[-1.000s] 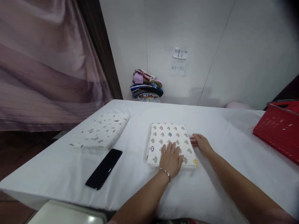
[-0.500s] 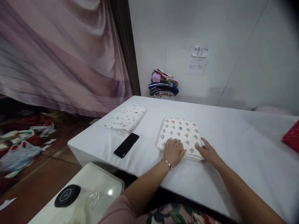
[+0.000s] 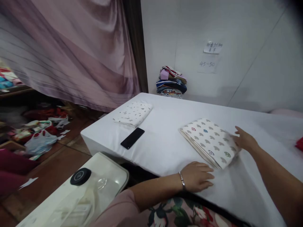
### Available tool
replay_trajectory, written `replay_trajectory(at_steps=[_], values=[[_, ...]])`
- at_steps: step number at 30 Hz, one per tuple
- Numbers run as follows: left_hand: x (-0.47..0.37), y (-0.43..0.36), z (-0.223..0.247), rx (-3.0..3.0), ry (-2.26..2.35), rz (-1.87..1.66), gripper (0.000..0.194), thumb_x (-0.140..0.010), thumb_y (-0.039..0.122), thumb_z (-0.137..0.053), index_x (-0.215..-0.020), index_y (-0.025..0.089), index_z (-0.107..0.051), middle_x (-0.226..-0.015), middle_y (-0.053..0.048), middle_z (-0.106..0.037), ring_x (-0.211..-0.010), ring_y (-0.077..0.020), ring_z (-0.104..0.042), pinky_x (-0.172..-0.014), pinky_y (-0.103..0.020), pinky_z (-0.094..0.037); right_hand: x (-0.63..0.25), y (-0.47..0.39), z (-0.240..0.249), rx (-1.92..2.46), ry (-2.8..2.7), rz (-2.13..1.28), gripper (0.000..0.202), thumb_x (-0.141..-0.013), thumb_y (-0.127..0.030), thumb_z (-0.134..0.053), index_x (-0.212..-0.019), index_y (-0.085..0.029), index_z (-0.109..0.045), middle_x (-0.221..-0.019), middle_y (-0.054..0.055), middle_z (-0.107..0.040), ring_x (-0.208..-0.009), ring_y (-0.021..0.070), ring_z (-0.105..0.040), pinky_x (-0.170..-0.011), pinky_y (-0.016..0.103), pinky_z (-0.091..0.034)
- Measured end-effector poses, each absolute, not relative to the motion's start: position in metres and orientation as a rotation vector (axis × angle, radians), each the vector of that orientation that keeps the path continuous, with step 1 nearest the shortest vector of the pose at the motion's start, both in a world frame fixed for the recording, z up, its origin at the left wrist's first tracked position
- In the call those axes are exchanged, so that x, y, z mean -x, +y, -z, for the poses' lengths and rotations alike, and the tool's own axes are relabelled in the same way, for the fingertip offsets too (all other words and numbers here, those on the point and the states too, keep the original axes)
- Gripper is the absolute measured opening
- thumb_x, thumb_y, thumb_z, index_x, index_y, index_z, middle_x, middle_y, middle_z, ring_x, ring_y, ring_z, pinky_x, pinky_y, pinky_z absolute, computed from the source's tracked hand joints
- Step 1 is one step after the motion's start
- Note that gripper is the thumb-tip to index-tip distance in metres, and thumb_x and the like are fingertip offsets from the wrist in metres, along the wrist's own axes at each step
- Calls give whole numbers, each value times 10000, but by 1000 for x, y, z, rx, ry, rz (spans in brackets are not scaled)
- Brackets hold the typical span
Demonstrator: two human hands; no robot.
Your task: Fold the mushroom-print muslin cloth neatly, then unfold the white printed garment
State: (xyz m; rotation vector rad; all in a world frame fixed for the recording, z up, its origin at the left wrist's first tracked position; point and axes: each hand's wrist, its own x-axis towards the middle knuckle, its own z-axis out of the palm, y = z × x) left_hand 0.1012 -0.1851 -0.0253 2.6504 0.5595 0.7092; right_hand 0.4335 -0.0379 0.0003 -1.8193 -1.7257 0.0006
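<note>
A folded white cloth (image 3: pixel 209 140) printed with grey mushroom shapes and a few coloured ones is turned at an angle on the white-covered table (image 3: pixel 170 157). My right hand (image 3: pixel 247 140) grips its right edge, where cloth and fingertips are slightly blurred. Just in front of the cloth's near corner is my left hand (image 3: pixel 197 176), palm down, fingers apart, holding nothing. A bracelet circles the left wrist. Farther left lies another folded white cloth (image 3: pixel 133 114) with small dark prints.
A black phone (image 3: pixel 132 138) lies left of centre on the table. A pale machine surface with a round black piece (image 3: pixel 80 176) stands at lower left. Folded fabrics (image 3: pixel 171 82) are piled by the wall, a curtain (image 3: pixel 94 56) hangs left, and something red (image 3: pixel 299 144) sits at the right edge.
The mushroom-print cloth has turned and shifted right, with my right hand at its edge. My left hand has come off it toward me. The view has swung slightly left.
</note>
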Motion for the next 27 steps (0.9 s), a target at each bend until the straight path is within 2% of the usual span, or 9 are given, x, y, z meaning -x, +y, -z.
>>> replay_trajectory(at_steps=[3, 5, 8, 11, 17, 21, 27], values=[[-89, -177, 27, -2453, 741, -749, 270, -876, 329, -460, -1029, 223, -656, -1171, -25, -642, -1093, -145, -572, -964, -272, -431, -401, -63, -4, 1798, -1843, 55, 466, -779, -381, -481, -1186, -181, -588, -1135, 152, -632, -899, 308, -626, -775, 465, -484], [-76, -162, 25, -2303, 969, -805, 250, -872, 301, -463, -1015, 248, -660, -1119, 0, -665, -1067, -135, -584, -958, -274, -440, -370, -87, -3, 1668, -1888, 15, 423, -815, -404, -444, -1162, -221, -601, -1190, 99, -612, -1053, 298, -576, -837, 443, -482], [-59, -127, 20, -2054, 1337, -888, 231, -843, 269, -507, -1018, 249, -655, -1052, 5, -680, -958, -138, -618, -911, -283, -475, -335, -120, 5, 1555, -1985, -85, 405, -849, -439, -435, -1164, -246, -600, -1219, 66, -603, -1154, 272, -521, -954, 446, -424], [-49, -86, 15, -1913, 1573, -897, 288, -819, 245, -535, -1094, 230, -619, -1083, -18, -655, -902, -145, -624, -889, -292, -483, -323, -140, 19, 1592, -2040, -150, 415, -857, -487, -442, -1157, -251, -603, -1242, 69, -592, -1218, 286, -468, -1034, 513, -313], [-61, -38, 14, -1931, 1711, -715, 513, -788, 299, -553, -1286, 203, -475, -1335, -66, -505, -1201, -222, -471, -1035, -363, -352, -325, -146, 33, 1632, -2019, -230, 435, -872, -509, -407, -1144, -235, -607, -1296, 67, -553, -1271, 265, -414, -1076, 513, -231], [-75, -31, 18, -1955, 1698, -686, 532, -773, 295, -536, -1296, 230, -464, -1299, -45, -541, -1188, -234, -479, -1028, -385, -344, -323, -145, 29, 1640, -1983, -262, 417, -865, -506, -417, -1126, -251, -619, -1281, 59, -566, -1260, 258, -430, -1075, 499, -239], [-79, -26, 21, -1849, 1710, -757, 473, -771, 250, -513, -1243, 252, -516, -1235, -9, -589, -1134, -197, -521, -996, -327, -373, -318, -147, 29, 1657, -1979, -221, 415, -863, -508, -427, -1127, -251, -618, -1274, 53, -572, -1253, 254, -437, -1072, 484, -244]])
